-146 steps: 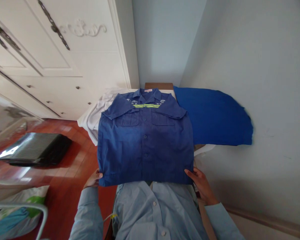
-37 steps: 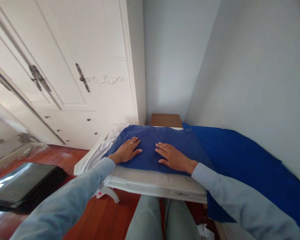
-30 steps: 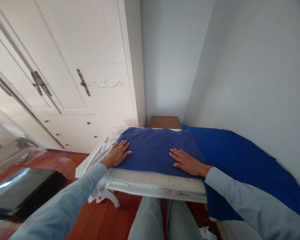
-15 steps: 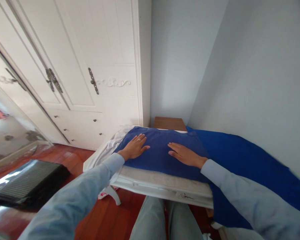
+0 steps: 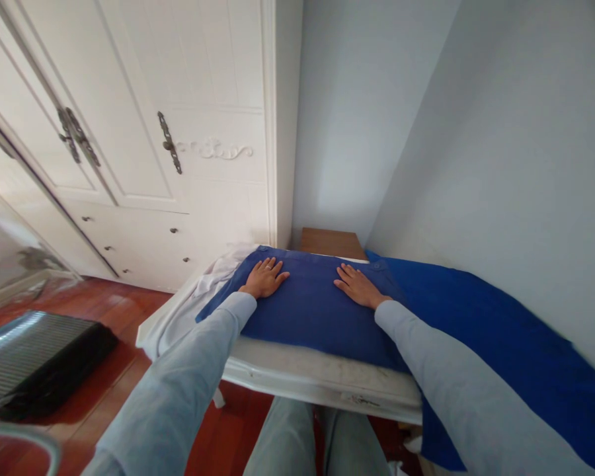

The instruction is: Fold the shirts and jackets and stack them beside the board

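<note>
A dark blue cloth [image 5: 307, 307], with a button at each far corner, is spread over a white table [image 5: 322, 380]. It looks like part of a garment, though I cannot tell which kind. My left hand [image 5: 264, 277] lies flat on the cloth's left part, fingers stretched out, a ring on one finger. On the right part, my right hand [image 5: 357, 285] rests palm down with its fingers spread. Neither hand grips anything. A brighter blue cloth [image 5: 486, 330] extends from the right side of the table and hangs down toward the floor.
White crumpled fabric [image 5: 193, 291] covers the table's left end. Behind the table stand a brown wooden piece [image 5: 332, 242] and a white wardrobe [image 5: 218, 79]. A ridged black case or package [image 5: 44, 360] lies on the red wooden floor [image 5: 133, 330] at left.
Both hands have slid over the cloth toward its far edge. The cloth's left side now lies more spread out, its far left corner showing. The view has shifted slightly.
</note>
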The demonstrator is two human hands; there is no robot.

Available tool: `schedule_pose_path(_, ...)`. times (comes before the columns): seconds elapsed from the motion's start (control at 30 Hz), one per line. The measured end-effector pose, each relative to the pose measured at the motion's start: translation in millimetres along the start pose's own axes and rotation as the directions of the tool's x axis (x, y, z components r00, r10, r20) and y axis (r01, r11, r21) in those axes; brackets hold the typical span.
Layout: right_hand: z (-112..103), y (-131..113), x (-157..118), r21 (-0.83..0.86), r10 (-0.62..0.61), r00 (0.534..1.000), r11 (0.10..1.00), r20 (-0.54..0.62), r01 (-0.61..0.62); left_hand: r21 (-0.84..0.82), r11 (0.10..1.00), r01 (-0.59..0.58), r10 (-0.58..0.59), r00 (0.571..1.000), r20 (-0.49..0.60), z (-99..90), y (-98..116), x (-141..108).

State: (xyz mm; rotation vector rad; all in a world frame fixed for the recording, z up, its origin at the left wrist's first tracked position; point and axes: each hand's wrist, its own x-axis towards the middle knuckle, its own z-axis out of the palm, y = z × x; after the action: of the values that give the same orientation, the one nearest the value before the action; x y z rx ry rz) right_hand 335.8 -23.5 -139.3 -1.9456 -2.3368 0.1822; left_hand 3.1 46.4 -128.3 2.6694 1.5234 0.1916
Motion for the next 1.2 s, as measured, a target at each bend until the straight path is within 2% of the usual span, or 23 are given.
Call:
schedule_pose_path(0.07,0,11,-5,-0.02,0.023,1.0,1.0,0.005,-0.023,-0.005,1.0,0.026,-0.026,0.999,-0.019,0.1,1,-1)
schedule_pose_path(0.17,-1,16,-7,-0.028,0.032,0.999,0.999,0.001,-0.032,-0.019,1.0,0.022,-0.023,0.999,-0.034,-0.4,3,-1)
schedule_pose_path(0.87,-6,6,-10,-0.031,0.054,0.998,0.998,-0.009,-0.055,-0.035,0.999,0.01,-0.013,0.997,-0.079,6.0,-4,4)
schedule_pose_path(1.2,-8,4,-12,-0.031,0.062,0.998,0.998,0.001,-0.062,-0.022,0.999,0.026,-0.027,0.999,-0.045,2.1,1,3)
